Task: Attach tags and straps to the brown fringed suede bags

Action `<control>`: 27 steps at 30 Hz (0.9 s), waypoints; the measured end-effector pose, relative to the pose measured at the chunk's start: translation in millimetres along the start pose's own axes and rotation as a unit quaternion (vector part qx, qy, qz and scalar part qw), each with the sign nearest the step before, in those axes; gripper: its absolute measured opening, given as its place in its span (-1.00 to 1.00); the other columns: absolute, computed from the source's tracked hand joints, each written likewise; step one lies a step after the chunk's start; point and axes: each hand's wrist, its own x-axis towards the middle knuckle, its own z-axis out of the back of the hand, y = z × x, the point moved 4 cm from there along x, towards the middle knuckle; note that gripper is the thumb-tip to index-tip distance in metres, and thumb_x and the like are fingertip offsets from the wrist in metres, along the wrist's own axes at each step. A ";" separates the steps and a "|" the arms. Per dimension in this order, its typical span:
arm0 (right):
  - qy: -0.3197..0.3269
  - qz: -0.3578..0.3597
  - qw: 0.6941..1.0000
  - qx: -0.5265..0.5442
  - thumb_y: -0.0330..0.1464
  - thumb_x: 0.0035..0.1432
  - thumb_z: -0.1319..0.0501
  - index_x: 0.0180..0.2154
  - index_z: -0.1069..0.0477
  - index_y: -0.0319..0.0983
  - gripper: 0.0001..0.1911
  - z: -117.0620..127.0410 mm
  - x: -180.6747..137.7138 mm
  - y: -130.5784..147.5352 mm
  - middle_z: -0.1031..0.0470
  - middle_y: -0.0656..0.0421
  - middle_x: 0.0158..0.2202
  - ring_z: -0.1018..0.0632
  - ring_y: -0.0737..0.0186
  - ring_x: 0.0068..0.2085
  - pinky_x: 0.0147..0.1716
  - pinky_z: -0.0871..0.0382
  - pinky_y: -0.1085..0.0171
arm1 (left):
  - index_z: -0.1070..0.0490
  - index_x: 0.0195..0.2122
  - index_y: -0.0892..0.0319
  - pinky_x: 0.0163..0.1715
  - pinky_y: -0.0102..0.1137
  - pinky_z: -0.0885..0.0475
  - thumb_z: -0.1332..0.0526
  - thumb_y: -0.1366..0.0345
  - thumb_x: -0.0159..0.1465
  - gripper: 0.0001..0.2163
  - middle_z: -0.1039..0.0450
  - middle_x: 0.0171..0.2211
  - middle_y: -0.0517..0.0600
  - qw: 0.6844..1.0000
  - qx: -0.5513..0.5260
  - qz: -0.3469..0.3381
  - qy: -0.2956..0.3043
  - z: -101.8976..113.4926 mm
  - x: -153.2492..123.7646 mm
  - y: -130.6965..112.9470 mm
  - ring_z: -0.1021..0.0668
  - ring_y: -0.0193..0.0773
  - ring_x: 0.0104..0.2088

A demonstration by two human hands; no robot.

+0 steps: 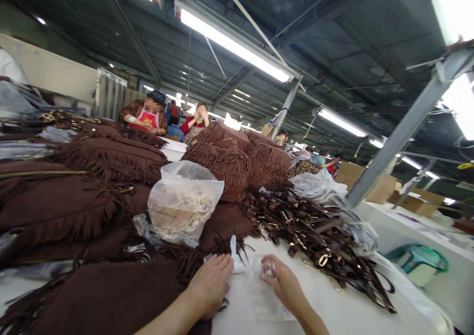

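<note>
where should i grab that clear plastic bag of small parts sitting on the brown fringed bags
Take the clear plastic bag by its crumpled top, from above: the contents sag low, and brown fringed bags crowd its sides, so the top is likely the freest part.

Site type: factory floor, bag-making and finishing line.
- Roof: dark steel trusses, rows of fluorescent tube lights (233, 44), slanted steel posts (403, 132).
- Work surface: long white tabletop (333, 310), shared by several stations.
- Stock: brown fringed bags (111, 157) in stacks, many alike; a heap of brown straps (314, 231) with gold buckles; a clear plastic sack (183, 202) of pale fittings.
- Packing: cardboard cartons (377, 184) on the neighbouring bench.
- Staff: seated co-workers (146, 115) at the far end, one in a red apron.
</note>
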 end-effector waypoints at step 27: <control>-0.179 -0.159 0.897 0.371 -0.05 -0.19 -0.47 -0.60 -0.45 -0.25 -0.58 77.3 -48.4 6.3 -0.61 -0.06 -0.09 -0.42 0.37 -0.64 -0.66 -0.25 0.32 | -0.45 0.00 0.30 0.18 -0.02 -0.20 -0.22 0.40 0.20 -0.68 -0.34 0.14 0.29 0.991 -0.106 0.044 -0.062 48.1 15.0 -25.3 -0.37 0.14 0.15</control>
